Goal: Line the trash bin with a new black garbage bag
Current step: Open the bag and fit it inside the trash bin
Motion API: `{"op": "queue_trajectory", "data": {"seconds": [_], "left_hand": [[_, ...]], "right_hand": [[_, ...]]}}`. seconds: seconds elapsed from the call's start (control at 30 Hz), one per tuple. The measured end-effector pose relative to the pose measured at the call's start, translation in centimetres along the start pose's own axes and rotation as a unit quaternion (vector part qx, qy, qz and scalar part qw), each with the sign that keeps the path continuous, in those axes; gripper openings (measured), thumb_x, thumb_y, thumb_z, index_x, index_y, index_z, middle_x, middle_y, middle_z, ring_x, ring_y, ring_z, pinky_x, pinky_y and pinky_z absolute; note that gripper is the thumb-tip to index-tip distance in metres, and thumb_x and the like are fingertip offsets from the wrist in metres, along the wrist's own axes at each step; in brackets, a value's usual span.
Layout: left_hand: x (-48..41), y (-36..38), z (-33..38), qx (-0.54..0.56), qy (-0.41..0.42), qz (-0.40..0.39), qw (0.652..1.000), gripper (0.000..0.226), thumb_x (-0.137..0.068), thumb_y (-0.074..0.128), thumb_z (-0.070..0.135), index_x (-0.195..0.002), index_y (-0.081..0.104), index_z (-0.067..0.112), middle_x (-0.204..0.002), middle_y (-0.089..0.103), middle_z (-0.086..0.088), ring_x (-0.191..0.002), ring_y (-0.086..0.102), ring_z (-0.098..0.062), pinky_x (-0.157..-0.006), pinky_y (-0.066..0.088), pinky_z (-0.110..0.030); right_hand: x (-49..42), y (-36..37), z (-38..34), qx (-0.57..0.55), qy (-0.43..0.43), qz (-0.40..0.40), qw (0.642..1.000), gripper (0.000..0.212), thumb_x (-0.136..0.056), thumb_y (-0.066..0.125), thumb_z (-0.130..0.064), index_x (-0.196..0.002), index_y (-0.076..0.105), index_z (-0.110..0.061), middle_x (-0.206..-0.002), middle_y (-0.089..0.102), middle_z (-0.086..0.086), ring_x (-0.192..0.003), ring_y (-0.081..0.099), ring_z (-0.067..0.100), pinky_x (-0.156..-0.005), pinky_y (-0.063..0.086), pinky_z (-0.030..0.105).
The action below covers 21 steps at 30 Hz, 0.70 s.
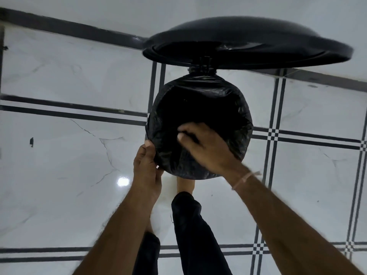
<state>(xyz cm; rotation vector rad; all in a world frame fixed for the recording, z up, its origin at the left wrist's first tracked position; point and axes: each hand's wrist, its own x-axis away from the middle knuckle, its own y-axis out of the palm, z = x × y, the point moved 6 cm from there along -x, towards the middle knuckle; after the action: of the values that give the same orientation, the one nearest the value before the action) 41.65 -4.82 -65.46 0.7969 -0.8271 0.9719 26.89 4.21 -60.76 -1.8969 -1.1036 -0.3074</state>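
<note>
Garbage bag [234, 108] already folded over trash bin [200, 73] rim, lid [248, 34] up at 12 o'clock. Left hand [148, 171] pinches bag edge at 8 o'clock; right hand [206, 147] fingers curled, pressing film inside at 6. Best: hold rim taut, smooth liner inward evenly.

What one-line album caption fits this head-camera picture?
Both hands, left hand and right hand, fit a black garbage bag over the open-lidded trash bin's rim; its lid stands raised.

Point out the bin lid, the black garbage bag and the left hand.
bin lid [248, 32]: head view, on its domed top.
black garbage bag [241, 139]: head view, on plastic folded over the rim.
left hand [148, 175]: head view, on its back.
</note>
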Motion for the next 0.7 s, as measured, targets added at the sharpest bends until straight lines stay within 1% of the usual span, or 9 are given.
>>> {"op": "queue_trajectory", "data": {"seconds": [0.1,0.2,0.3,0.37,0.47,0.53,0.6,0.63,0.7], "left_hand": [[-0.2,0.0,-0.3,-0.001,-0.01,0.01,1.0,0.033,-0.103,0.051,0.045,-0.108,0.068,0.017,-0.119,0.074,-0.006,-0.123,0.067,-0.025,-0.102,0.055,-0.045],[-0.7,-0.2,-0.5,-0.003,-0.004,0.009,1.0,0.029,-0.104,0.051,0.041,-0.103,0.068,0.017,-0.112,0.075,-0.001,-0.117,0.068,-0.022,-0.095,0.057,-0.043],[-1.1,-0.5,-0.6,-0.016,0.007,0.006,1.0,0.032,-0.105,0.049,0.043,-0.107,0.067,0.016,-0.117,0.075,-0.003,-0.117,0.069,-0.022,-0.09,0.059,-0.039],[-1.3,-0.7,-0.5,-0.021,0.005,0.004,1.0,0.034,-0.105,0.049,0.044,-0.111,0.065,0.015,-0.123,0.072,-0.006,-0.12,0.068,-0.024,-0.093,0.058,-0.04],[-0.8,-0.6,-0.5,-0.024,0.005,-0.004,1.0,0.037,-0.105,0.048,0.044,-0.117,0.065,0.013,-0.128,0.071,-0.01,-0.123,0.067,-0.026,-0.092,0.058,-0.039],[-0.3,-0.2,-0.1,-0.025,0.009,-0.005,1.0,0.044,-0.105,0.047,0.046,-0.124,0.064,0.009,-0.129,0.072,-0.009,-0.123,0.067,-0.026,-0.087,0.059,-0.035],[-0.2,-0.1,0.0,-0.024,0.014,-0.003,1.0,0.049,-0.105,0.047,0.047,-0.131,0.062,0.008,-0.131,0.071,-0.009,-0.123,0.067,-0.025,-0.087,0.059,-0.035],[-0.3,-0.1,0.0,-0.025,0.015,-0.002,1.0,0.048,-0.105,0.047,0.047,-0.13,0.063,0.009,-0.131,0.071,-0.009,-0.123,0.067,-0.025,-0.088,0.059,-0.037],[-0.4,-0.1,0.0,-0.026,0.012,0.009,1.0,0.04,-0.106,0.047,0.045,-0.12,0.066,0.013,-0.127,0.072,-0.007,-0.121,0.067,-0.024,-0.086,0.059,-0.036]], "right_hand": [[-0.5,4.3,2.7,-0.008,0.111,-0.17,0.979,0.047,-0.097,0.042,-0.064,-0.139,0.053,-0.045,-0.152,0.053,-0.004,-0.14,0.049,0.026,-0.117,0.038,0.045],[-3.6,6.3,5.6,0.017,0.202,-0.206,0.957,0.061,-0.101,0.045,-0.057,-0.158,0.038,-0.037,-0.169,0.033,0.002,-0.153,0.032,0.03,-0.124,0.022,0.043],[-5.9,5.9,6.3,0.086,0.197,-0.185,0.959,0.062,-0.108,0.041,-0.046,-0.163,0.029,-0.021,-0.172,0.024,0.007,-0.157,0.023,0.028,-0.123,0.014,0.031],[-6.3,5.5,6.4,0.106,0.202,-0.165,0.96,0.058,-0.109,0.04,-0.045,-0.16,0.035,-0.02,-0.169,0.031,0.007,-0.156,0.027,0.029,-0.121,0.017,0.031],[-5.2,4.8,6.2,0.026,0.182,-0.108,0.977,0.046,-0.101,0.052,-0.046,-0.142,0.06,-0.025,-0.148,0.06,0.009,-0.139,0.053,0.032,-0.117,0.038,0.039],[-2.7,2.5,3.7,-0.031,0.095,0.003,0.995,0.037,-0.098,0.057,-0.047,-0.129,0.066,-0.03,-0.128,0.071,0.0,-0.122,0.064,0.024,-0.106,0.05,0.04],[-1.3,0.5,0.9,-0.033,-0.005,0.075,0.997,0.04,-0.094,0.055,-0.059,-0.129,0.062,-0.042,-0.132,0.065,-0.009,-0.125,0.06,0.019,-0.106,0.049,0.044],[-1.7,0.0,0.1,-0.008,-0.033,0.072,0.997,0.045,-0.092,0.052,-0.066,-0.132,0.057,-0.048,-0.139,0.059,-0.012,-0.131,0.054,0.021,-0.109,0.046,0.049],[-4.6,-0.3,-0.2,0.064,-0.021,0.033,0.997,0.054,-0.089,0.047,-0.076,-0.138,0.05,-0.053,-0.153,0.047,-0.009,-0.141,0.042,0.03,-0.114,0.036,0.06]]}}
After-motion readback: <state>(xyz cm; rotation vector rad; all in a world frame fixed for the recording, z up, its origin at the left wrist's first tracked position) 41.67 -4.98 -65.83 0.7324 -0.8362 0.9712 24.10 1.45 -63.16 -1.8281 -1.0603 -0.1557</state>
